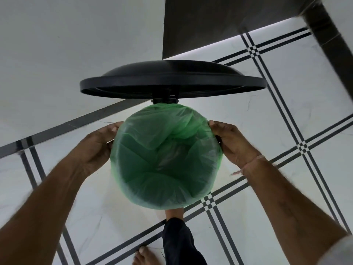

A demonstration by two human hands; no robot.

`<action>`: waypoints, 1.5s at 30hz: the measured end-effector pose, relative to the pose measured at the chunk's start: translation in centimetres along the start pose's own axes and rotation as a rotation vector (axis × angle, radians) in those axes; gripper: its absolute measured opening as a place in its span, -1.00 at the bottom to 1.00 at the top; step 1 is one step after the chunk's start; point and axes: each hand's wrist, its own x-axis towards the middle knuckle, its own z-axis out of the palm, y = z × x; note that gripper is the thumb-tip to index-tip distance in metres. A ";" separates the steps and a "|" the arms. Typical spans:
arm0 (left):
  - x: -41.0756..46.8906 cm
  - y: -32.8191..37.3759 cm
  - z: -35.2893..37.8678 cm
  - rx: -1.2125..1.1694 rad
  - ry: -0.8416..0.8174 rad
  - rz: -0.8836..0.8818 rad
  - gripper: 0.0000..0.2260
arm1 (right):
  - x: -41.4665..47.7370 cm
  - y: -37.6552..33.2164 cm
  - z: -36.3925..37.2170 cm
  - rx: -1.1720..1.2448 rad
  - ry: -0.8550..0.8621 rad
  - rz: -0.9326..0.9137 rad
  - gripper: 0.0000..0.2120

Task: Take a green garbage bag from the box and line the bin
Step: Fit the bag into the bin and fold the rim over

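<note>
- The left hand [95,148] has its grip on the left side of the green garbage bag [166,159], at the rim. The thumb lies along the top edge and the fingers curl down the outside, over the plastic.
- The right hand [235,144] has a matching grip on the right side of the rim, with the thumb on the top edge and the fingers curled round the folded-over plastic below it.
- The bag sits inside the round bin [164,101]. Its mouth is turned out and down over the whole rim, so only the dark hinge part of the bin shows, at the far side.
- Inside, the bag hangs in loose folds, and a bunched fold sags across the far half of the opening.
- The black lid [172,73] stands raised on the hinge beyond the bag, tilted up and away with its rim facing the camera.
- The bin stands on a white tiled floor [267,115] crossed by black stripes, close to a white wall [76,44] at far left.
- A bare foot [174,214] reaches under the near edge of the bin, below a black trouser leg [177,243]. The toes of the other foot [143,255] rest on the floor nearer and to the left.
- A thin thread band [252,161] circles the right wrist.
- Dark furniture [210,25] fills the far right corner.
</note>
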 end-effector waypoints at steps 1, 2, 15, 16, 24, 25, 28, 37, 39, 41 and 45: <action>-0.1 -0.1 0.2 0.000 -0.002 -0.005 -0.79 | 0.0 0.1 0.0 0.062 0.002 0.024 -0.71; -0.1 -0.1 0.5 0.002 0.003 -0.013 -0.80 | 0.3 -0.1 0.0 0.100 0.011 0.053 -0.74; -3.7 -6.6 1.5 -0.183 0.200 0.080 -0.69 | -5.1 2.6 -0.7 -0.042 0.098 -0.014 -0.76; -3.9 -7.1 1.6 -0.191 0.204 0.098 -0.67 | -5.5 2.8 -0.6 -0.017 0.102 -0.009 -0.78; -5.1 -5.8 3.4 -0.091 0.582 0.122 -0.89 | -5.1 1.3 0.9 -0.067 0.259 0.090 -0.82; -5.2 -5.7 3.3 -0.100 0.591 0.117 -0.88 | -5.2 1.3 0.9 -0.058 0.242 0.091 -0.81; -5.1 -5.0 2.7 -0.217 0.608 0.050 -0.93 | -5.2 1.2 0.7 -0.070 0.261 0.091 -0.78; -6.7 -7.4 4.6 -0.372 0.657 0.048 -0.83 | -6.6 2.3 1.8 0.063 0.379 0.115 -0.85; -6.2 -7.9 4.2 -0.422 0.674 0.000 -0.84 | -6.5 2.3 1.5 0.111 0.388 0.128 -0.91; -5.8 -8.4 3.8 -0.446 0.653 -0.067 -0.88 | -6.4 2.2 1.6 0.174 0.390 0.154 -0.92; -6.5 -9.6 3.7 -0.436 0.608 -0.077 -0.92 | -7.4 3.5 2.8 0.185 0.477 0.146 -0.71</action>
